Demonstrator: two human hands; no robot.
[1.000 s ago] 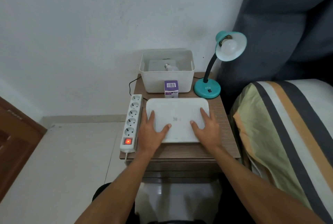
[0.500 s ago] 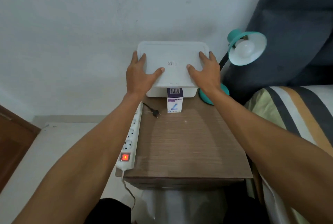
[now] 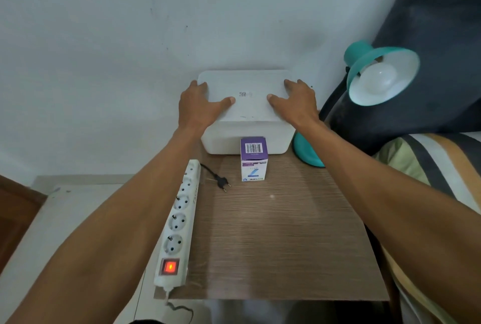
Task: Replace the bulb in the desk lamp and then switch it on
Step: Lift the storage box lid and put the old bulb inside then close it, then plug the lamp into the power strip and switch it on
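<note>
A teal desk lamp [image 3: 364, 68] stands at the table's back right, its shade tilted toward me with a white bulb [image 3: 378, 78] screwed in, unlit. Its base [image 3: 305, 153] is partly hidden by my right forearm. A white lid [image 3: 250, 97] sits on the white storage box [image 3: 247, 138] against the wall. My left hand [image 3: 199, 107] grips the lid's left edge and my right hand [image 3: 295, 102] its right edge, thumbs on top. A small purple-and-white bulb carton [image 3: 253, 158] stands upright in front of the box. The lamp's black plug [image 3: 223, 183] lies unplugged on the table.
A white power strip [image 3: 179, 222] lies along the wooden table's [image 3: 273, 245] left edge, its red switch [image 3: 169, 267] glowing. A striped bed [image 3: 442, 180] and a dark curtain [image 3: 429, 37] are at the right. A white wall is directly behind the box.
Both hands lifted the lid off the table's front and carried it back onto the white box. It has settled lower on the box since half a second ago. My view has moved closer.
</note>
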